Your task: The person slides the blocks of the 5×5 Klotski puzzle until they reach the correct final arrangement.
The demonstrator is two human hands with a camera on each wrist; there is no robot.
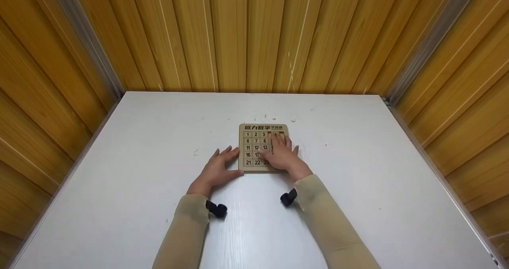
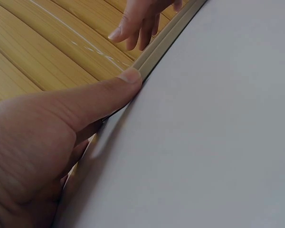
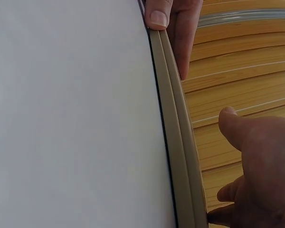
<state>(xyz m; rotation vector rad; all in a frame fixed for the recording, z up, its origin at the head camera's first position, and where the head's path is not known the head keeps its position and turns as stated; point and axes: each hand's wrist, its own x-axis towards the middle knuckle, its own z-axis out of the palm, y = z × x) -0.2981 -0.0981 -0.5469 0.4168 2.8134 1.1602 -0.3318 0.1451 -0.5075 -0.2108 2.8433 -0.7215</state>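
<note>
A wooden number slide puzzle (image 1: 254, 169) lies flat on the white table, with dark lettering along its top and rows of numbered tiles. My left hand (image 1: 218, 167) rests at its left side, fingers extended: the thumb touches the near left corner and a fingertip meets the left edge. Over the right part of the tiles, my right hand (image 1: 282, 155) reaches with spread fingers, fingertips at the top row. It hides several tiles there. Dark gaps show beside its fingertips. In the right wrist view, the right thumb is raised above the puzzle's edge.
The white table (image 1: 139, 142) extends around the puzzle on all sides. Yellow wood-patterned panels (image 1: 230, 38) stand behind it and at both sides, with grey metal posts at the corners. A small black camera (image 1: 218, 210) sits on each wrist.
</note>
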